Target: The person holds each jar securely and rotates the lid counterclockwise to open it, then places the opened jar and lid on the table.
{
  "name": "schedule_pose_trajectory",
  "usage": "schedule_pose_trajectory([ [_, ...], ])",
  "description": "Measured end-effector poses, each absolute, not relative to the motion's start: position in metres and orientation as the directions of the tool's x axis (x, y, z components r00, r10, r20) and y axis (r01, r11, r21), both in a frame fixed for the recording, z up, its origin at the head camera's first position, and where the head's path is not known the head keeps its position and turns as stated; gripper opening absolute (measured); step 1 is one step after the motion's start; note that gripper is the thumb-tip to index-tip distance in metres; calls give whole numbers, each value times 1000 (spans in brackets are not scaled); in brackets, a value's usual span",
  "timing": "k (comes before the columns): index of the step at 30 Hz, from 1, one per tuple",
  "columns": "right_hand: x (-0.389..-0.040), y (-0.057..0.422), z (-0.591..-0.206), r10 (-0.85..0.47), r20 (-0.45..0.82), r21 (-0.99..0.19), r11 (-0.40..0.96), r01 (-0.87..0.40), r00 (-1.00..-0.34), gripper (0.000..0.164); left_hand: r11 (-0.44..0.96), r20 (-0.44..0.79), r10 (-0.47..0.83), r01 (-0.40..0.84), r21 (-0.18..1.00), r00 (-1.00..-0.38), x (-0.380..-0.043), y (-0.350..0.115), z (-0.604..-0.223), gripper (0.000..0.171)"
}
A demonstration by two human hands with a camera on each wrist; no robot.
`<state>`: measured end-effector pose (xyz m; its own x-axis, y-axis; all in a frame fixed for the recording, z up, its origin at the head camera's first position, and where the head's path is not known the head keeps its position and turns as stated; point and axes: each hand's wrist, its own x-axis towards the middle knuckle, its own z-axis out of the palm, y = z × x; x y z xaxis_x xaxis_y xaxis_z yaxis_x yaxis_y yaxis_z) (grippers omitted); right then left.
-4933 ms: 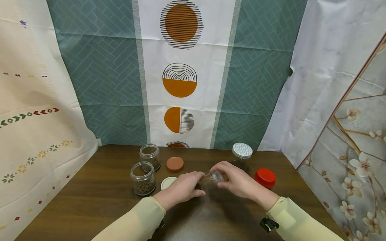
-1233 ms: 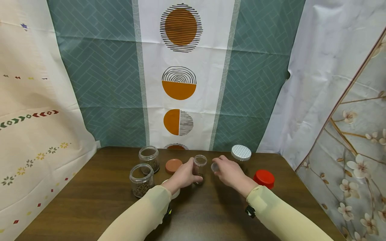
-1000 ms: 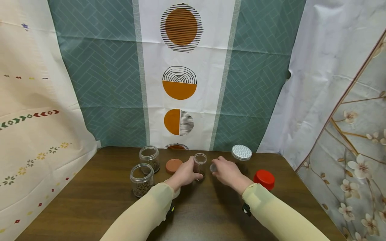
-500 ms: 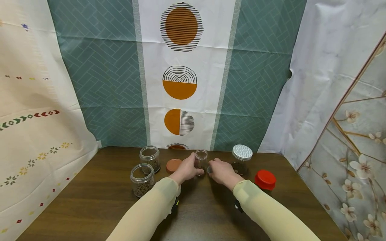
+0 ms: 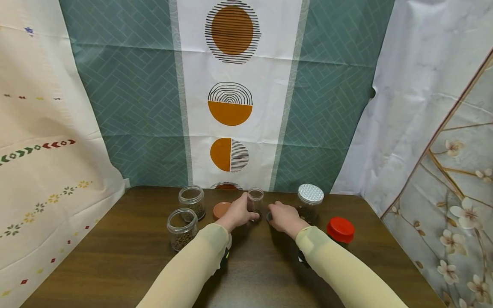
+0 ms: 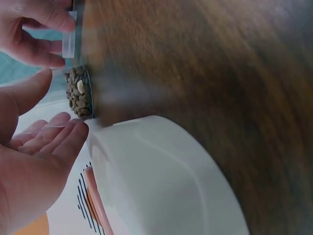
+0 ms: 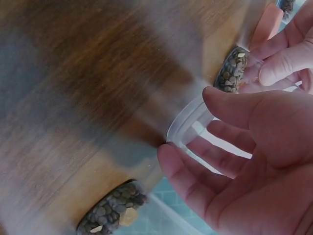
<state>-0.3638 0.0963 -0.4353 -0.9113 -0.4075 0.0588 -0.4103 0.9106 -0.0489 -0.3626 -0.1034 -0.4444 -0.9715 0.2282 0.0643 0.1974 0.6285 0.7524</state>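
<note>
A small clear jar with brown pieces in its bottom stands upright and uncovered near the table's back. My left hand grips it from the left, thumb and fingers on either side of the wall. Just right of the jar, my right hand pinches a clear lid by its rim. The lid lies level, low over the wood; whether it touches I cannot tell. Close to my left wrist is a white lid, mostly covered by the arm in the head view. A terracotta lid lies behind my left hand.
Two open jars, a rear one and a front one, stand on the left with brown pieces inside. At right stand a jar with a white patterned lid and a red-lidded container. Fabric hangs behind the table.
About five seconds ago the clear lid was tilted, its open side showing. Since then the hands shifted toward the back; the right hand came left with the lid, closer to the small jar.
</note>
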Motion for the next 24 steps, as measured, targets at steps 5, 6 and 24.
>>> schedule_pose_trajectory([
  [5, -357, 91, -427, -402, 54, -32, 914, -403, -914, 28, 619, 58, 226, 189, 762, -972, -361, -104, -440, 55],
  [6, -360, 91, -430, -402, 55, -33, 914, -404, -914, 28, 618, 61, 227, 192, 762, -972, -366, -104, -444, 55],
  [24, -353, 96, -428, -425, 54, -27, 904, -427, -903, 47, 617, 97, 200, 202, 761, -975, -398, -113, -469, 88],
])
